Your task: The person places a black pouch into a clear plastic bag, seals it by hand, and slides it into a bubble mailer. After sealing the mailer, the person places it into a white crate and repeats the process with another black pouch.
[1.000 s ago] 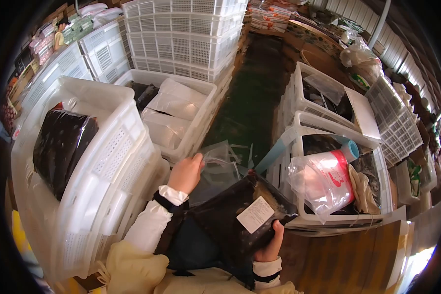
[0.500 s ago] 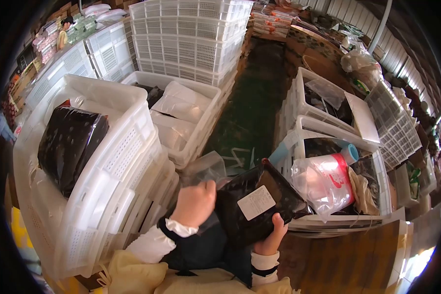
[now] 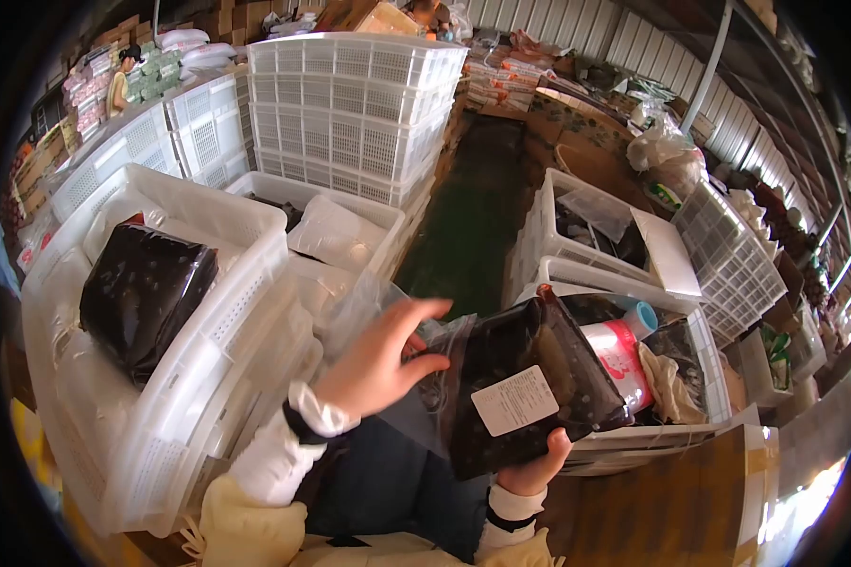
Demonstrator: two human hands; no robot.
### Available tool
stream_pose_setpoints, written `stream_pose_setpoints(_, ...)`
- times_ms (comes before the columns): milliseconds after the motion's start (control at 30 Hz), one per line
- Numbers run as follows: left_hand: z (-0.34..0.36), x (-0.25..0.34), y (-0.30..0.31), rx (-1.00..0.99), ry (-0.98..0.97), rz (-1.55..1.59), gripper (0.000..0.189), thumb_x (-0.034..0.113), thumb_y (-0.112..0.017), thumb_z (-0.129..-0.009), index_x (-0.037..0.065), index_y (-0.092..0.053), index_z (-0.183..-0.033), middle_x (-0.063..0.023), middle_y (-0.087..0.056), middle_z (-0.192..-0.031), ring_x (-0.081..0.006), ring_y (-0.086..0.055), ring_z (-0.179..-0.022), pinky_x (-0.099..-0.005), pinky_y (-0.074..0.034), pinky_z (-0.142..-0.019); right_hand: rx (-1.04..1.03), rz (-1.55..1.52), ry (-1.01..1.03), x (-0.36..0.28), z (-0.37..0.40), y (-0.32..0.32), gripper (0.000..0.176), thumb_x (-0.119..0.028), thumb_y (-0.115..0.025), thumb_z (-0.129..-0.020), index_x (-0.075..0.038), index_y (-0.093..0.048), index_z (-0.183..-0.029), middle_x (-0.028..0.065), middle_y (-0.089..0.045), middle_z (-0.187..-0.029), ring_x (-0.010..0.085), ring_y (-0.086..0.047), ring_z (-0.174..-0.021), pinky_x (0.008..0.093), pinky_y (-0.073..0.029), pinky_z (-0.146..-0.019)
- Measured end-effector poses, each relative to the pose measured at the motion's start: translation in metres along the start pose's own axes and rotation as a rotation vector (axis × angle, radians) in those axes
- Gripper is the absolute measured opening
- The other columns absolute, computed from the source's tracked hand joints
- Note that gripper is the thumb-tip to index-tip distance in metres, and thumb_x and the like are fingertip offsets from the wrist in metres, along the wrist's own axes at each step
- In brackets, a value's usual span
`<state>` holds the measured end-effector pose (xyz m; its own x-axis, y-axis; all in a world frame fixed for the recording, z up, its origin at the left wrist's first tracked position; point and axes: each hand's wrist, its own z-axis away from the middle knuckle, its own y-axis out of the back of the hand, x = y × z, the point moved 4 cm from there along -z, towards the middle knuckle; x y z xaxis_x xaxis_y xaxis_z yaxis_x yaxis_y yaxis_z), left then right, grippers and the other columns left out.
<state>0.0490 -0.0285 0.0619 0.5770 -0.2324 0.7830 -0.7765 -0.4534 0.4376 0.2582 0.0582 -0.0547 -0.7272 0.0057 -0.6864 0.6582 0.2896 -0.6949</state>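
Note:
A dark, glossy flat packet (image 3: 501,350) with a white printed label (image 3: 514,401) is tilted in front of me. My right hand (image 3: 536,463) grips its lower edge, thumb on the front; the other fingers are hidden behind it. Clear plastic bag film (image 3: 430,416) lies around the packet's left end. Beside that end is my left hand (image 3: 378,359), thumb and index finger spread apart; its remaining fingers are partly hidden. More clear film (image 3: 355,307) shows behind this hand. Another dark glossy packet (image 3: 147,293) rests in the white crate (image 3: 246,246) on the left.
Tall stacked white crates (image 3: 350,113) stand at back left, next to a crate holding white bags (image 3: 336,231). To the right, a crate (image 3: 719,364) holds a red-and-white roll (image 3: 616,359) and cloth. A green floor strip (image 3: 468,208) runs between. A person (image 3: 120,83) is far left.
My left hand has gone from a closed fist to spread fingers and moved slightly up. The packet has shifted right, with clear film now showing at its left end. The camera view has tilted up.

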Motion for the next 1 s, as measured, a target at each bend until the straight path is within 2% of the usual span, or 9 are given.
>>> stream_pose_setpoints(33,-0.016,0.007,0.007,-0.083,0.043,0.041,0.060,0.013,-0.074,-0.073,0.006,-0.047,-0.126,-0.0115,-0.054,-0.119,-0.0260,-0.060,-0.098,-0.0318,-0.045,-0.088,-0.020,0.015,0.038,-0.008,-0.001,-0.006,0.061,-0.044,-0.058,-0.078,-0.004,-0.048,-0.123,0.0085,-0.057,-0.116,0.0237,-0.055,-0.106,0.0378,-0.043,-0.091)
stream_pose_setpoints(133,-0.051,0.020,0.018,-0.157,-0.454,-0.387,0.076,0.023,-0.081,-0.065,0.005,-0.045,-0.129,-0.0104,-0.054,-0.120,-0.0243,-0.056,-0.104,-0.0329,-0.040,-0.094,-0.107,0.048,0.175,-0.037,-0.008,-0.027,0.065,-0.043,-0.061,-0.075,-0.004,-0.045,-0.126,0.0093,-0.055,-0.118,0.0250,-0.054,-0.107,0.0381,-0.044,-0.091)
stream_pose_setpoints(233,-0.075,0.028,0.011,-0.637,-0.259,-0.170,0.081,0.028,-0.084,-0.060,0.005,-0.045,-0.128,-0.0094,-0.055,-0.121,-0.0221,-0.052,-0.109,-0.0342,-0.036,-0.099,-0.176,0.058,0.257,-0.069,-0.015,-0.044,0.068,-0.039,-0.064,-0.073,-0.004,-0.042,-0.128,0.0103,-0.053,-0.120,0.0263,-0.053,-0.108,0.0384,-0.044,-0.091)
stream_pose_setpoints(367,-0.076,0.046,-0.009,-0.927,0.036,0.429,0.079,0.020,-0.086,-0.059,-0.001,-0.046,-0.123,-0.0101,-0.058,-0.115,-0.0183,-0.049,-0.113,-0.0322,-0.036,-0.099,-0.279,0.043,0.224,-0.116,-0.038,-0.072,0.066,-0.030,-0.063,-0.074,-0.002,-0.039,-0.128,0.0142,-0.053,-0.119,0.0274,-0.054,-0.107,0.0383,-0.046,-0.090)
stream_pose_setpoints(400,-0.072,0.055,-0.010,-0.923,0.173,0.470,0.089,0.019,-0.088,-0.055,-0.003,-0.041,-0.127,-0.0099,-0.055,-0.119,-0.0174,-0.047,-0.114,-0.0316,-0.034,-0.100,-0.335,0.087,0.193,-0.130,-0.046,-0.084,0.064,-0.029,-0.063,-0.074,-0.001,-0.040,-0.127,0.0140,-0.054,-0.117,0.0265,-0.055,-0.105,0.0373,-0.046,-0.089)
stream_pose_setpoints(500,-0.065,0.038,-0.017,-0.558,0.000,0.386,0.093,0.009,-0.086,-0.056,-0.001,-0.034,-0.133,-0.0080,-0.051,-0.124,-0.0157,-0.046,-0.114,-0.0299,-0.035,-0.099,-0.357,0.157,0.047,-0.162,-0.069,-0.118,0.053,-0.019,-0.069,-0.069,0.003,-0.051,-0.114,0.0097,-0.060,-0.099,0.0185,-0.060,-0.086,0.0300,-0.049,-0.077)
stream_pose_setpoints(600,-0.053,0.016,-0.036,-0.351,0.007,0.642,0.102,0.008,-0.086,-0.054,0.000,-0.028,-0.137,-0.0078,-0.045,-0.130,-0.0177,-0.043,-0.117,-0.0309,-0.033,-0.102,-0.338,0.320,-0.065,-0.164,-0.092,-0.126,0.040,-0.013,-0.071,-0.069,0.001,-0.055,-0.103,0.0053,-0.059,-0.086,0.0148,-0.059,-0.074,0.0276,-0.048,-0.068)
stream_pose_setpoints(900,-0.006,-0.050,-0.079,-0.116,0.211,1.379,0.080,0.003,-0.079,-0.060,0.004,-0.040,-0.130,-0.0091,-0.055,-0.120,-0.0246,-0.053,-0.113,-0.0384,-0.042,-0.097,-0.488,0.668,-0.250,-0.107,-0.109,-0.158,0.051,-0.021,-0.077,-0.066,0.006,-0.056,-0.104,0.0089,-0.063,-0.091,0.0158,-0.061,-0.078,0.0262,-0.049,-0.073)
stream_pose_setpoints(1000,0.007,-0.053,-0.090,-0.022,0.167,1.557,0.073,0.015,-0.078,-0.065,0.004,-0.042,-0.129,-0.0113,-0.056,-0.119,-0.0287,-0.052,-0.113,-0.0433,-0.042,-0.098,-0.712,0.787,-0.254,-0.095,-0.120,-0.167,0.069,-0.041,-0.067,-0.079,0.010,-0.046,-0.121,0.0130,-0.059,-0.107,0.0148,-0.056,-0.096,0.0269,-0.045,-0.080)
